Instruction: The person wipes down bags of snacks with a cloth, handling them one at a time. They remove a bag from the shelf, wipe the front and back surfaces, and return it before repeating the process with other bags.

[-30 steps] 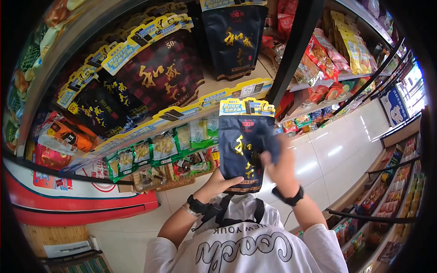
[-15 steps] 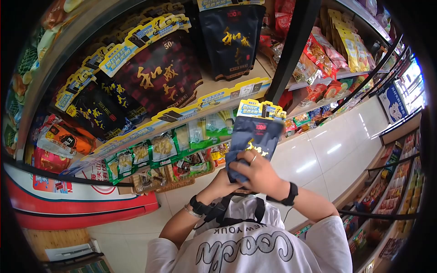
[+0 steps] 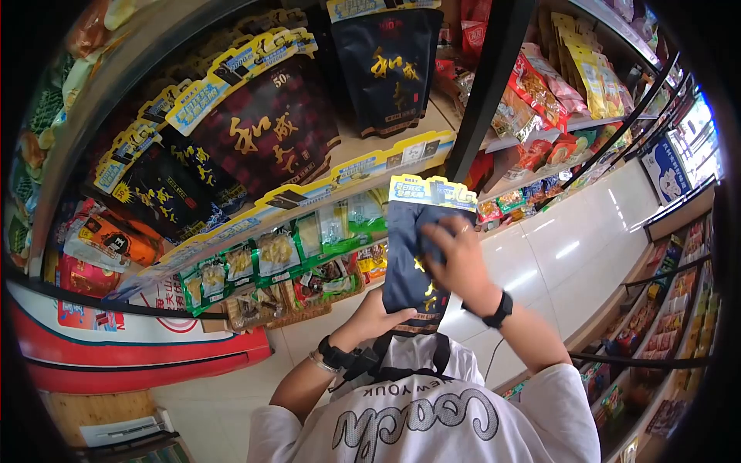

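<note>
A black stand-up snack pouch (image 3: 403, 243) with gold writing and a yellow-and-blue header card is held upright in front of my chest. My left hand (image 3: 373, 318) grips its lower left edge, the thumb across the front and the other fingers hidden behind. Against the front of the pouch, my right hand (image 3: 461, 261) has its fingers spread, covering part of the printing. On the shelf beyond stand a matching black pouch (image 3: 390, 73) and a larger dark red checked pouch (image 3: 266, 127).
A yellow-and-blue promotional strip (image 3: 340, 176) edges the shelf. Below it hang green snack packets (image 3: 275, 251). A black shelf post (image 3: 494, 85) rises just beyond the pouch. A red-and-white cabinet (image 3: 147, 359) is at left, and stocked shelves (image 3: 664, 332) line the right.
My right hand has moved from the pouch's lower part up to its upper right, its fingers spreading. The pouch has shifted slightly left and down; my left hand keeps hold of it.
</note>
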{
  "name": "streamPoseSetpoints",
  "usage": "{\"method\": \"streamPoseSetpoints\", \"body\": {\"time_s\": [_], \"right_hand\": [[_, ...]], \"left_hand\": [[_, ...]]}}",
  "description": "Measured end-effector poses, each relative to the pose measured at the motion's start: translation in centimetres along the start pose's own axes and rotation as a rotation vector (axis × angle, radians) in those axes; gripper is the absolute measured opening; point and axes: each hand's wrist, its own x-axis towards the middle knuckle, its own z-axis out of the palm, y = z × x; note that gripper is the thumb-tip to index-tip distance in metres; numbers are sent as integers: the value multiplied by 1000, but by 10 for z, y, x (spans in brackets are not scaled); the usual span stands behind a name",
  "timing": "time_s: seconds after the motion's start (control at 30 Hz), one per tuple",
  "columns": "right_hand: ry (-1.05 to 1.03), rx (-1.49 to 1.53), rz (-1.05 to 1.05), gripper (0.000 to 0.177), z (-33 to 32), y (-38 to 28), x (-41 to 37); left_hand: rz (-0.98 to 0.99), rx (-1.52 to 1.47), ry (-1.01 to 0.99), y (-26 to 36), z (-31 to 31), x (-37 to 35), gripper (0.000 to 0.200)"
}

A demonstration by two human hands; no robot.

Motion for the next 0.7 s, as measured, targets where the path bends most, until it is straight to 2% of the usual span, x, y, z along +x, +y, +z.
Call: {"method": "streamPoseSetpoints", "body": {"time_s": [0.07, 0.1, 0.13, 0.2, 0.23, 0.27, 0.33, 0.4, 0.43, 0.5, 0.53, 0.57, 0.6, 0.7], "right_hand": [[-93, 161, -127, 55, 8, -21, -29], [-129, 178, -275, 57, 9, -31, -40], [-272, 76, -342, 59, 2, -38, -44], [-113, 101, -263, 57, 2, -17, -34], [23, -4, -190, 55, -2, -2, -22], [102, -20, -9, 53, -8, 4, -15], [38, -23, -135, 52, -7, -4, -25], [-94, 120, -296, 51, 6, -23, -52], [-221, 93, -371, 51, 3, -34, -59], [-121, 70, -304, 51, 1, -22, -57], [-75, 59, -268, 51, 0, -11, -55], [85, 1, -166, 51, 1, 2, -48], [110, -10, -2, 51, -5, 4, -44], [-36, 66, -261, 52, 3, -9, -71]], "left_hand": [[108, -8, 47, -2, 1, 4, 46], [158, -14, 69, -3, 1, 4, 44], [136, -33, 63, -2, 1, 6, 44], [80, -73, 43, 0, 1, 6, 44], [45, -54, 25, 8, -1, 5, 43], [57, -64, 38, 8, 1, 3, 43], [86, -77, 60, 9, 3, 3, 43], [109, -75, 69, 0, 5, 5, 44], [133, -46, 60, 0, 4, 6, 45], [203, 48, 48, -9, 3, 8, 48], [147, 6, 70, -8, 3, 7, 47], [88, -38, 95, -4, 2, 5, 47], [34, -80, 118, 0, 2, 4, 47], [80, -111, 74, 1, 2, 4, 44]]}}
